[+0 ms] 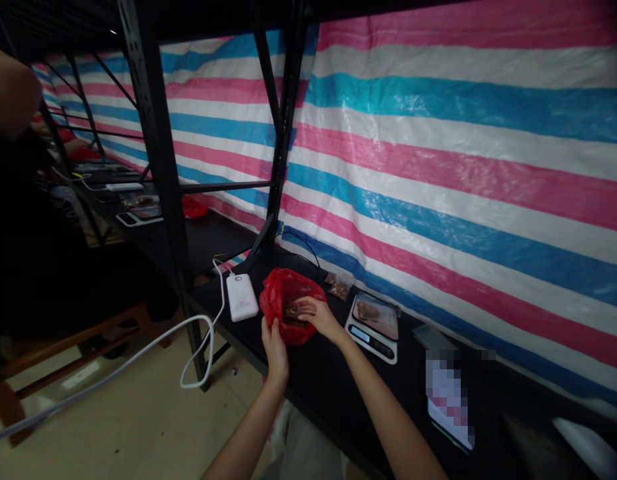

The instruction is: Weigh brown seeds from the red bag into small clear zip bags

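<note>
On the black shelf, a red plastic bag [271,293] stands with its mouth spread, and small brown pieces [291,309] show inside. My left hand [275,341] grips the near left side of this bag. Reaching into the mouth from the right, my right hand [314,313] has its fingers bent together at the brown pieces; what lies between the fingertips is hidden. Just right of the bag, a white digital scale [387,351] with a lit display carries a clear packet of brown pieces [368,311]. Behind it lies another small clear packet [339,285].
A white power bank [242,297] with a white cable [208,347] sits left of the bag. To the right lies a phone [445,407], partly pixelated. A black metal post [161,153] rises at the left; beyond it sits another person [28,220] near another scale [138,219].
</note>
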The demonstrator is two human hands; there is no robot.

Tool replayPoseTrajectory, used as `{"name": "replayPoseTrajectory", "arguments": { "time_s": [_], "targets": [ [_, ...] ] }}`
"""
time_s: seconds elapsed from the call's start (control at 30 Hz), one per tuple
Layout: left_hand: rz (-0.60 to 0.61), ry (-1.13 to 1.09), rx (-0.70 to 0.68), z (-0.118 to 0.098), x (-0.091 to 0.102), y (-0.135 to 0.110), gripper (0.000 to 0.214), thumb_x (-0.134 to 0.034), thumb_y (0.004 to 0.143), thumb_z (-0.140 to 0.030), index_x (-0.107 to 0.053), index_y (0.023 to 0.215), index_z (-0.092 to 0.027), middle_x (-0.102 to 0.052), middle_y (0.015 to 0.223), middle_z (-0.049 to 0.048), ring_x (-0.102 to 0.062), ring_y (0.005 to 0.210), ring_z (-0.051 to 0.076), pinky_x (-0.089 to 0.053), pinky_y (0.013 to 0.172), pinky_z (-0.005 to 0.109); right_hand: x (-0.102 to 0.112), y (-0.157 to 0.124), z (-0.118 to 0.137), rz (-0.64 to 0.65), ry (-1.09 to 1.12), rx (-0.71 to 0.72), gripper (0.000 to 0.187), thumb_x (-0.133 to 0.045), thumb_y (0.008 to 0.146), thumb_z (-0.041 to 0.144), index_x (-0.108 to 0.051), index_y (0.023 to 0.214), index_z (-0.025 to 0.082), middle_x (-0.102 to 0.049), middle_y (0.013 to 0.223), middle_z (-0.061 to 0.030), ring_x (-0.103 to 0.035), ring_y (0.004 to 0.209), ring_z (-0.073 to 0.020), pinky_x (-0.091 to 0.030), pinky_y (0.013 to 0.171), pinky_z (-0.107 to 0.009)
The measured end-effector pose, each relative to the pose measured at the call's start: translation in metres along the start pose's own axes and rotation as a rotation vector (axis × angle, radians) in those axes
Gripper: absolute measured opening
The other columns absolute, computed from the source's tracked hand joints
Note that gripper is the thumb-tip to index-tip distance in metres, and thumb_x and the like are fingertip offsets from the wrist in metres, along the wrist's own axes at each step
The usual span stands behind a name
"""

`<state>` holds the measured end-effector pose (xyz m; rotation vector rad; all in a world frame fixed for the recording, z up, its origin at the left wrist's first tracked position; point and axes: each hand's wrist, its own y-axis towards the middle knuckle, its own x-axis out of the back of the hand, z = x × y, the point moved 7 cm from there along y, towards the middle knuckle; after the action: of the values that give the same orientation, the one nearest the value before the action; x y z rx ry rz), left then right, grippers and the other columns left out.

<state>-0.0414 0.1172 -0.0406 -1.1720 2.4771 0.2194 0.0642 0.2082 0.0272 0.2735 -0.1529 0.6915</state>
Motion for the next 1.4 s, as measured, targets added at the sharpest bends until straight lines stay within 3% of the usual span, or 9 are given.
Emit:
{"name": "replayPoseTrajectory", "arguments": {
  "time_s": [0.27,0.37,0.47,0.63,0.77,0.87,1.03,1.23,1.4],
  "targets": [
    [-0.148,0.382,-0.407,-0.059,0.007,-0.045,0.068,-0.05,0.081,-0.028,-0.016,0.139,-0.017,-0.015,0.146,0.0125,-0.013,0.135,0.025,-0.011,0.111,0.042,0.044,-0.019,0.01,-0.284,0.258,0.074,0.039,-0.073,0.062,0.028,-0.062,0.099,0.024,-0.065,0.107,-0.004,-0.059,0.102,-0.0213,-0.041,0.096,-0.04],
    [-0.079,0.474,-0.627,-0.086,-0.014,-0.073,0.061,-0.05,0.081,-0.021,-0.025,0.136,-0.019,-0.015,0.145,0.0117,-0.013,0.134,0.025,-0.012,0.11,0.045,0.077,-0.038,0.018,-0.43,0.329,0.122,0.04,-0.071,0.066,0.03,-0.06,0.104,0.025,-0.062,0.114,-0.0041,-0.054,0.11,-0.0218,-0.036,0.101,-0.041],
    [0.251,0.51,-0.768,-0.089,-0.063,-0.089,0.04,-0.043,0.082,-0.012,-0.045,0.121,-0.022,-0.031,0.137,0.0099,-0.027,0.129,0.023,-0.022,0.107,0.044,0.117,-0.067,0.019,-0.575,0.41,0.164,0.041,-0.07,0.066,0.031,-0.06,0.106,0.025,-0.061,0.115,-0.0043,-0.055,0.109,-0.0224,-0.033,0.102,-0.043],
    [0.927,0.571,-0.873,-0.05,-0.174,-0.096,0.034,-0.044,0.081,-0.012,-0.05,0.113,-0.022,-0.043,0.126,0.0084,-0.037,0.122,0.021,-0.032,0.102,0.042,0.176,-0.12,0.011,-0.789,0.458,0.248,0.041,-0.066,0.07,0.031,-0.058,0.109,0.023,-0.061,0.113,-0.0054,-0.056,0.107,-0.0221,-0.033,0.102,-0.046],
    [1.207,0.771,-0.88,-0.002,-0.245,-0.089,0.06,-0.06,0.074,-0.03,-0.039,0.127,-0.014,-0.04,0.132,0.0164,-0.033,0.126,0.027,-0.024,0.105,0.048,0.204,-0.145,0.0,-0.962,0.524,0.346,0.034,-0.067,0.068,0.03,-0.059,0.101,0.025,-0.063,0.108,-0.0023,-0.059,0.101,-0.0192,-0.034,0.101,-0.046],
    [1.355,0.966,-0.77,0.034,-0.273,-0.085,0.075,-0.064,0.069,-0.042,-0.036,0.13,-0.01,-0.035,0.135,0.0225,-0.029,0.128,0.034,-0.019,0.103,0.055,0.211,-0.148,-0.006,-1.022,0.556,0.38,0.029,-0.069,0.066,0.031,-0.058,0.093,0.026,-0.065,0.1,-0.0006,-0.061,0.095,-0.0184,-0.037,0.096,-0.047],
    [1.399,0.975,-0.759,0.045,-0.284,-0.089,0.062,-0.062,0.071,-0.043,-0.047,0.124,-0.014,-0.05,0.125,0.0176,-0.041,0.12,0.031,-0.013,0.104,0.056,0.213,-0.147,-0.011,-1.039,0.556,0.324,0.028,-0.067,0.067,0.031,-0.057,0.093,0.026,-0.065,0.097,-0.0005,-0.061,0.093,-0.0172,-0.04,0.091,-0.042],
    [1.227,0.604,-0.633,0.029,-0.275,-0.079,0.047,-0.064,0.071,-0.036,-0.058,0.113,-0.015,-0.062,0.108,0.0113,-0.056,0.101,0.023,-0.04,0.093,0.039,0.218,-0.157,-0.007,-1.107,0.509,0.312,0.026,-0.063,0.071,0.031,-0.058,0.097,0.026,-0.062,0.108,-0.0019,-0.059,0.099,-0.0166,-0.042,0.087,-0.035],
    [1.188,0.353,-0.455,0.021,-0.263,-0.072,0.046,-0.067,0.068,-0.034,-0.06,0.108,-0.014,-0.063,0.105,0.0108,-0.058,0.097,0.021,-0.044,0.088,0.035,0.218,-0.156,-0.002,-1.113,0.335,0.274,0.033,-0.064,0.071,0.033,-0.06,0.101,0.021,-0.061,0.112,-0.0063,-0.056,0.102,-0.0198,-0.04,0.091,-0.039]
  ]
}}
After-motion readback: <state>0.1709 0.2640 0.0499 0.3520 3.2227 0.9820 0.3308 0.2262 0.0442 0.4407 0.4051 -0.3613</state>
